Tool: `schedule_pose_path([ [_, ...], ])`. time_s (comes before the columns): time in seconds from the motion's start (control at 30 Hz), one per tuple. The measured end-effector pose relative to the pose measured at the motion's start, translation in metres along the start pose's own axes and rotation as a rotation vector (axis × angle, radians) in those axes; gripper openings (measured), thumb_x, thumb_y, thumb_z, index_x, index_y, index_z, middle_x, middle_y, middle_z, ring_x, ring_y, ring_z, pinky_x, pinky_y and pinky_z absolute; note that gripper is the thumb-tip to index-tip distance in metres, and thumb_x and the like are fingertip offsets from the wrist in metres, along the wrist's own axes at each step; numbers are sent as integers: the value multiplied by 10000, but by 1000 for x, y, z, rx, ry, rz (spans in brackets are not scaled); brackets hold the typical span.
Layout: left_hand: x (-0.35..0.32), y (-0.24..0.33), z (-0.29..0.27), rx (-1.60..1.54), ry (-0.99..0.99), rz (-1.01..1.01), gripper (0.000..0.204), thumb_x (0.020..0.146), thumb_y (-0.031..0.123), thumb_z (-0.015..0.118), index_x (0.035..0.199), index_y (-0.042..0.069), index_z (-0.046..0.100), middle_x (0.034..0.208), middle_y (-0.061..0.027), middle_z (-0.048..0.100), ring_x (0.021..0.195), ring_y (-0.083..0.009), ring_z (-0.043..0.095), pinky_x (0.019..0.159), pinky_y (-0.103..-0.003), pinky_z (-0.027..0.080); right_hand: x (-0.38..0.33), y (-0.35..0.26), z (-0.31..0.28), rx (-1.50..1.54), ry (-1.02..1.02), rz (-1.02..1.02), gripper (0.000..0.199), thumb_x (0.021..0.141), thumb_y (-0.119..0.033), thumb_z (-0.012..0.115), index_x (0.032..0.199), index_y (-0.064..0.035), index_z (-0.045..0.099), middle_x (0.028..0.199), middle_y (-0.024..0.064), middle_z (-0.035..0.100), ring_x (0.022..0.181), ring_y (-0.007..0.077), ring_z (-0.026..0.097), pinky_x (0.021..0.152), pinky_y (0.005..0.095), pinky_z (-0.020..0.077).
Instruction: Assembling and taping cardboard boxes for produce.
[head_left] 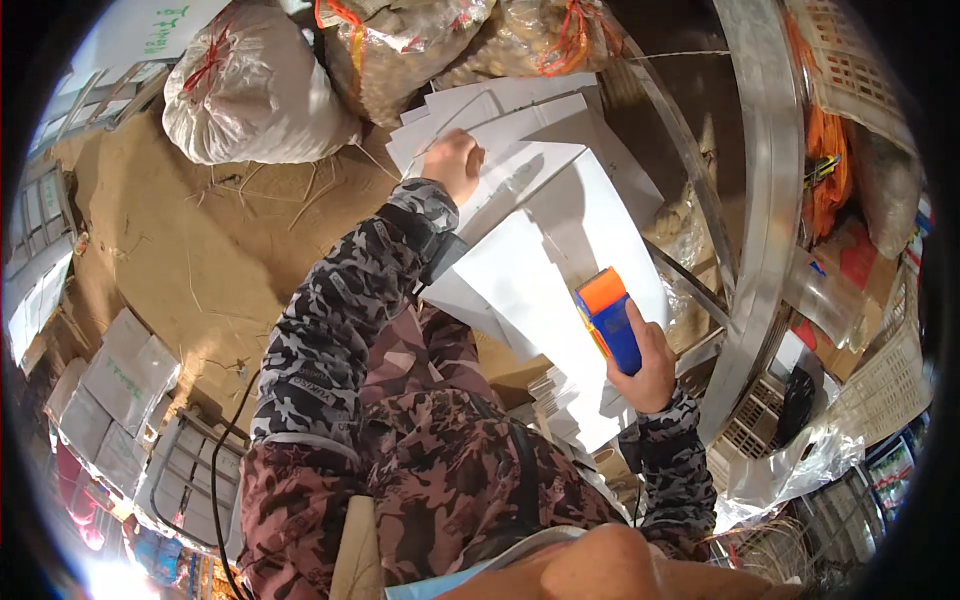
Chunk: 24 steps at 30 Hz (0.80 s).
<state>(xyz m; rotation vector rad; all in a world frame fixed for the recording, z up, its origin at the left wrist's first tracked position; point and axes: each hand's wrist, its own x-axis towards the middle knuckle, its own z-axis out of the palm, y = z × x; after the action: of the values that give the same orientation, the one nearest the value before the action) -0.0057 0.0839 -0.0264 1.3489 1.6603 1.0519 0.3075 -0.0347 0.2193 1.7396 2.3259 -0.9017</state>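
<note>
Sacks ring the far side: a white sack (250,95) at upper left, two clear mesh-tied sacks (440,35) of brownish produce beside it, on a dusty floor (170,240). Curved metal rails (765,200) sweep down the right; crates (885,390) and crumpled plastic film (790,465) lie beyond them. Flat white cartons (120,375) are stacked at lower left.

White sheets (540,250) fan out overlapping, from the lap up toward the sacks. Left hand (455,162) is stretched out, fingers pressed down on a far sheet's edge; grip flat, holding nothing. Right hand (645,360) is closed around a blue device with orange top (610,318), held upright over the near sheets, at their right edge.
</note>
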Motion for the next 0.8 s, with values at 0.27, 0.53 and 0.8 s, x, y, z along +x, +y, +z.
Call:
schedule_pose_path([
  [0.27, 12, -4, -8, 822, -999, -17, 493, 915, 502, 529, 1045, 41, 645, 1054, -209, 627, 1033, -384, 623, 859, -491, 508, 12, -15, -5, 42, 33, 92, 795, 664, -81, 704, 1424, -192, 498, 899, 114, 584, 751, 313, 623, 670, 407, 512],
  [0.53, -23, 87, 10, 299, -498, -223, 497, 960, 440, 494, 1229, 31, 577, 1046, -233, 673, 1008, -415, 634, 877, -499, 493, 12, -4, -10, 67, -12, 45, 799, 713, -122, 695, 1456, -272, 440, 874, 159, 557, 729, 372, 632, 668, 455, 541],
  [0.8, -34, 60, 31, 1004, -620, 76, 524, 987, 558, 326, 1372, 215, 420, 1083, -215, 679, 1013, -426, 652, 868, -562, 499, -60, 66, -35, 197, -123, -51, 825, 688, -99, 714, 1450, -276, 452, 910, 166, 577, 741, 358, 642, 706, 440, 542],
])
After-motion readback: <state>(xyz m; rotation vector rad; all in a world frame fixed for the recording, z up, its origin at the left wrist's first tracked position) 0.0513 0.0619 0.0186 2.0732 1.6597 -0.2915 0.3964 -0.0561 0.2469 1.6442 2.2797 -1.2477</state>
